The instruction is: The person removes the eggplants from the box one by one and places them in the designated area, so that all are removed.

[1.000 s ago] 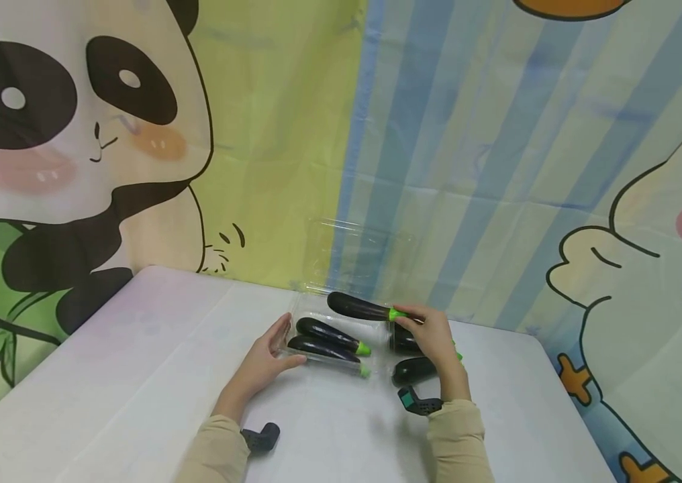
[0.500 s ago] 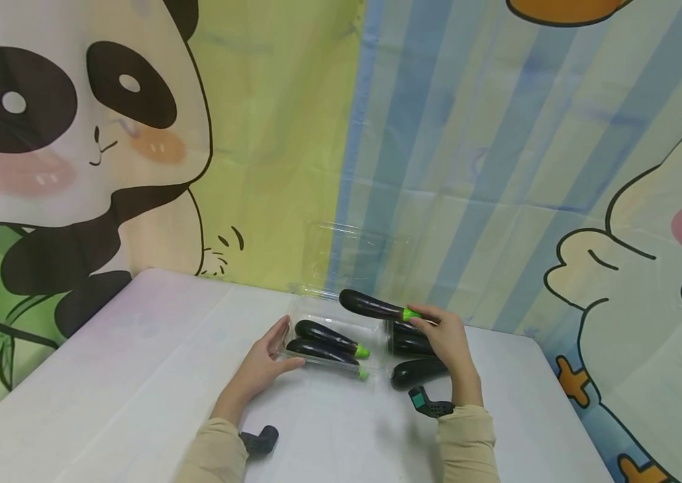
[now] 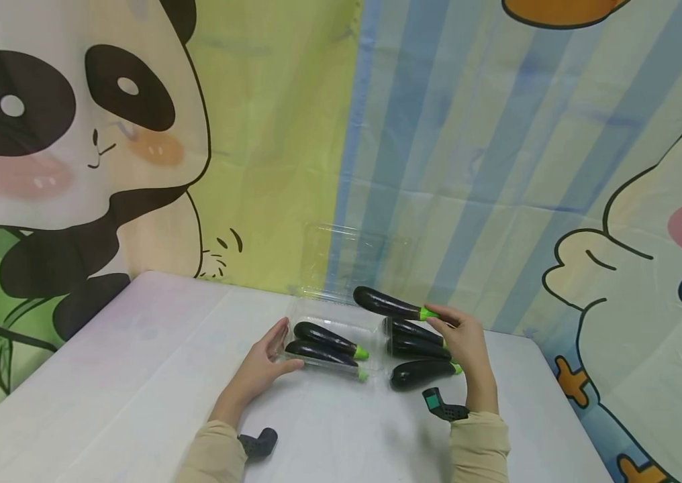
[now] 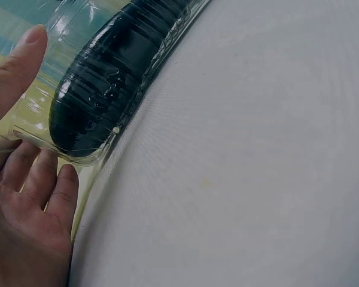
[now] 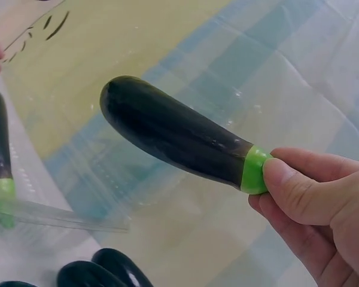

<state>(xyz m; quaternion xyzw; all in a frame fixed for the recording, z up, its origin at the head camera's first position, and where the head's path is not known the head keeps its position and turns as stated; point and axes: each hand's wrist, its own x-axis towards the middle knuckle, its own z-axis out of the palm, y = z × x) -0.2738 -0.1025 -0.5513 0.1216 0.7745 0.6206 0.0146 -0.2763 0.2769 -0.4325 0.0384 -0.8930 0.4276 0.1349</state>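
Note:
My right hand (image 3: 468, 339) pinches an eggplant (image 3: 386, 303) by its bright green stem end between thumb and fingers. That dark, glossy eggplant is held up over the right end of a clear plastic container (image 3: 350, 327), its round end pointing left. In the right wrist view the thumb presses on the green cap (image 5: 255, 170). My left hand (image 3: 262, 362) grips the container's left end, thumb at the front and fingers at the end wall. Inside the container lie two eggplants (image 3: 321, 335) side by side, green ends to the right. The left wrist view shows one eggplant (image 4: 107, 78) through the plastic.
Right of the container, several more eggplants (image 3: 416, 374) lie on the white table (image 3: 329, 429). The container's clear lid (image 3: 347, 258) stands raised at the back, before a printed curtain (image 3: 274, 168). A black wrist camera (image 3: 445, 407) sits at the right sleeve.
My right hand has moved to the right with the eggplant, away from above the container's middle, uncovering more of the eggplants on the right. The left hand has stayed at the container.

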